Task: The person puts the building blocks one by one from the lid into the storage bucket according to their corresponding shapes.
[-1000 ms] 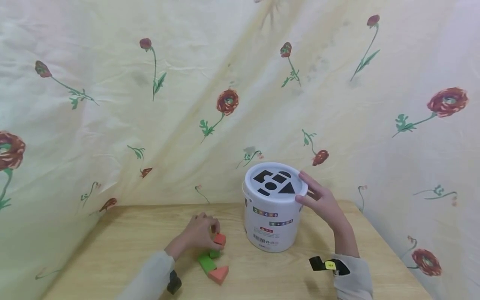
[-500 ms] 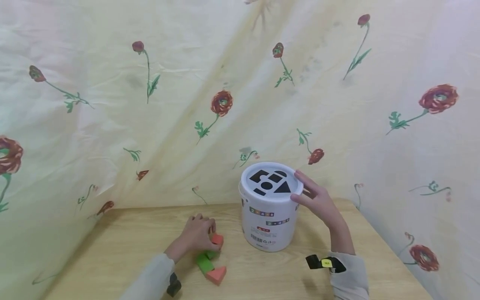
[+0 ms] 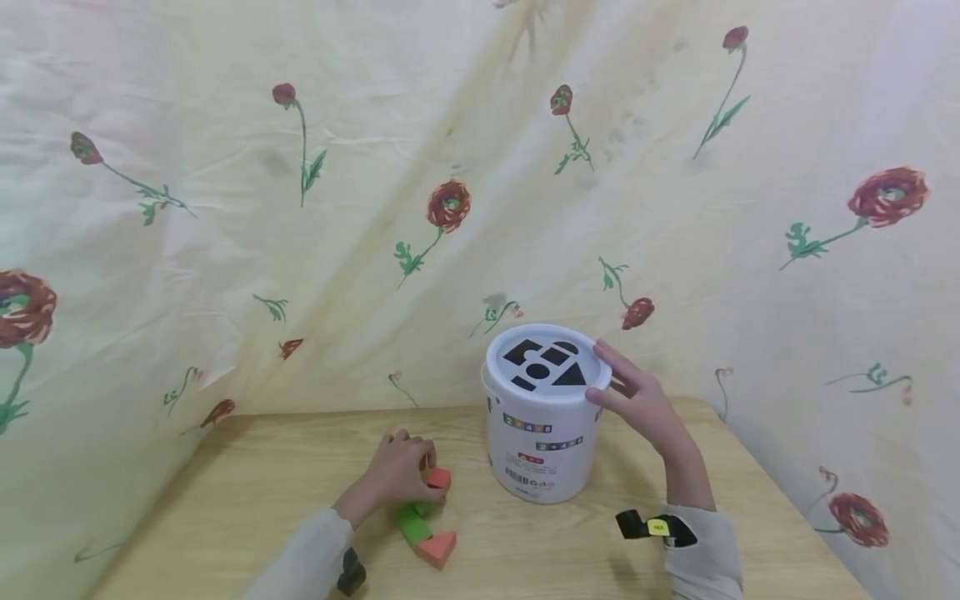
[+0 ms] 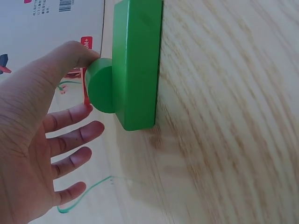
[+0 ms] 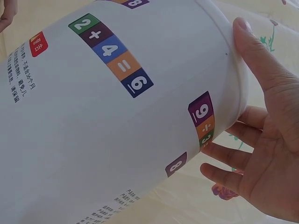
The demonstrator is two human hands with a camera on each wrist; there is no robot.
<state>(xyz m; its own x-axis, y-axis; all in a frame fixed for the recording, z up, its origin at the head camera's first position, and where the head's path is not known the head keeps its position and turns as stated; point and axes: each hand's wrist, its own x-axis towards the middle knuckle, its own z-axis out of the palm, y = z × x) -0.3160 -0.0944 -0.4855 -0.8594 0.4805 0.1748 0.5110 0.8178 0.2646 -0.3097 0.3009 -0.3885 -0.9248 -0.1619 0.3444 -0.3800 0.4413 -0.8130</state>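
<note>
A white shape-sorter bucket [image 3: 542, 458] stands upright on the wooden table, its lid [image 3: 512, 375] cut with black-looking shaped holes. My right hand [image 3: 651, 417] grips the lid's rim from the right, thumb and fingers spread along it; the right wrist view shows the fingers against the bucket's printed side. Left of the bucket, my left hand [image 3: 393, 471] pinches a red block [image 3: 439, 478] between thumb and index finger. Close by lie a green cylinder [image 4: 100, 86] and a long green block [image 4: 138, 65], seeming to touch. A red triangular block [image 3: 437, 548] lies beside the green one.
A floral cloth [image 3: 360, 208] hangs behind the table [image 3: 255, 467] and along both sides. The bucket stands near the table's back edge. Black wrist straps [image 3: 678, 531] are worn over the grey sleeves [image 3: 705, 554].
</note>
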